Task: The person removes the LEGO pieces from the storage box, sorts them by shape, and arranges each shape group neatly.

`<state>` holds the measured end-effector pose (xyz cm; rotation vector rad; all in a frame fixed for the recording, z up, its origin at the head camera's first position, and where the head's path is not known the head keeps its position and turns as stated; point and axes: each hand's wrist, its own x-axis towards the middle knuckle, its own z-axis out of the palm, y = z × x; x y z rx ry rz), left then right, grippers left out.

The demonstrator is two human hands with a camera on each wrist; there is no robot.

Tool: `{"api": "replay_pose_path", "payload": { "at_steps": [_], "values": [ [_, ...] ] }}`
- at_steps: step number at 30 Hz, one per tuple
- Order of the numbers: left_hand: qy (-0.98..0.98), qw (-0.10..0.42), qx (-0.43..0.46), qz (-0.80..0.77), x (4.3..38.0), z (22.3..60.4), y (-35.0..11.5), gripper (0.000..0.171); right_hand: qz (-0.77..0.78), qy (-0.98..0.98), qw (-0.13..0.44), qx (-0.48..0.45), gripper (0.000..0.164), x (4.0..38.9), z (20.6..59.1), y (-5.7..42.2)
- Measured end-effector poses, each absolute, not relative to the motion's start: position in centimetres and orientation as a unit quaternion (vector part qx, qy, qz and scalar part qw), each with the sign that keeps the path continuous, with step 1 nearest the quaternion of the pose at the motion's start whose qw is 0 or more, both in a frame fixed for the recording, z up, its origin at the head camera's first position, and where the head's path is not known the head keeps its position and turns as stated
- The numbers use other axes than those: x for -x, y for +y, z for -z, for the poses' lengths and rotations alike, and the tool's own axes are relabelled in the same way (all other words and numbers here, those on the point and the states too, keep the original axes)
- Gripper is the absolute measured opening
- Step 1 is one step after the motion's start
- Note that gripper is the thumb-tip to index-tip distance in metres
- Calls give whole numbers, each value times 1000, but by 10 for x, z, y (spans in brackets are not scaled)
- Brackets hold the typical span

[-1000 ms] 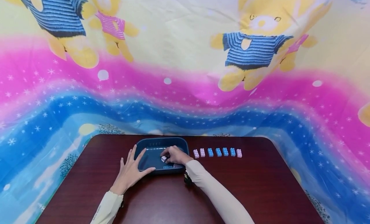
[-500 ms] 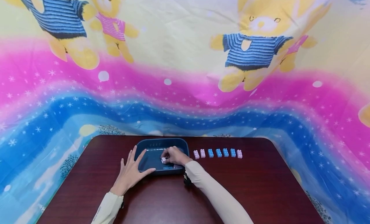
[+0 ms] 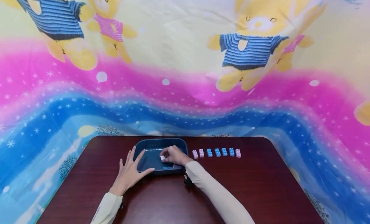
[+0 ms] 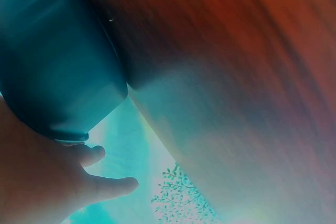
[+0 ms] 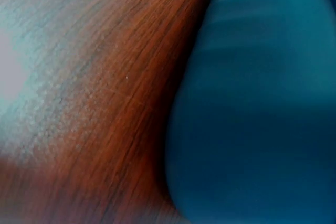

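In the head view a dark teal plastic tray (image 3: pixel 162 172) stands near the table's far edge. My left hand (image 3: pixel 127 173) rests on its left side, fingers spread along the rim and thumb at the front left corner. Inside the tray, my right hand (image 3: pixel 174 155) pinches a pale pink toy building brick (image 3: pixel 162 158) between thumb and fingers. The left wrist view shows the tray's outer wall (image 4: pixel 58 51) and part of the left hand (image 4: pixel 47 177). Only the tray's outer wall (image 5: pixel 252 108) and tabletop appear in the right wrist view; the right hand is out of its frame.
Right of the tray, several pink bricks (image 3: pixel 201 153) and blue bricks (image 3: pixel 217 152) stand in a spaced row on the dark red-brown table (image 3: pixel 231 185). Light blue marks (image 3: pixel 167 168) show low inside the tray, too small to identify. A printed bear curtain (image 3: pixel 173 99) hangs behind.
Over the last half second the right hand's fingertips and the pink brick have shifted slightly up in the view. The left hand and the tray stay in place; the head view drifts a little.
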<state>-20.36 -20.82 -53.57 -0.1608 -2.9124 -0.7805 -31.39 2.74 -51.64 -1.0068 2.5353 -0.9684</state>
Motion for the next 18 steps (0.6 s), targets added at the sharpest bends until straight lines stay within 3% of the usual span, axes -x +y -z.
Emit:
{"api": "replay_pose_path", "payload": {
  "at_steps": [18],
  "values": [
    [-963, 57, 53, 257, 203, 534, -209, 106, 340, 866, 107, 352, 19, 305, 507, 44]
  ]
}}
